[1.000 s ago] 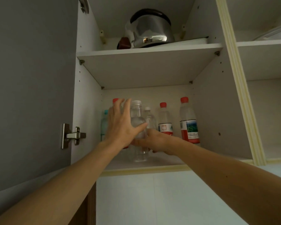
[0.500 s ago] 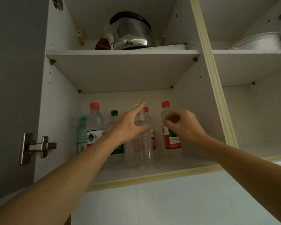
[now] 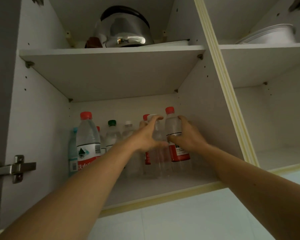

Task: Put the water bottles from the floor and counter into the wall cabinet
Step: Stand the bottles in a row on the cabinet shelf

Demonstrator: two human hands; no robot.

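Both hands are up in the wall cabinet (image 3: 189,94), on its lower shelf. Left hand (image 3: 148,135) wraps a clear white-capped bottle (image 3: 157,135); right hand (image 3: 187,135) clamps the red-label bottle (image 3: 174,132) just beside it, likely closing gaps. Other bottles stand left, including a large red-capped one (image 3: 87,141). Kettle (image 3: 126,28) sits above.

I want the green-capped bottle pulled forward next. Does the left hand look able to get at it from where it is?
Probably yes. The green-capped bottle stands just left of the left hand, with its cap and shoulder exposed. The big red-capped bottle in front and the left forearm crowd its lower body, so a grasp from above seems easiest.
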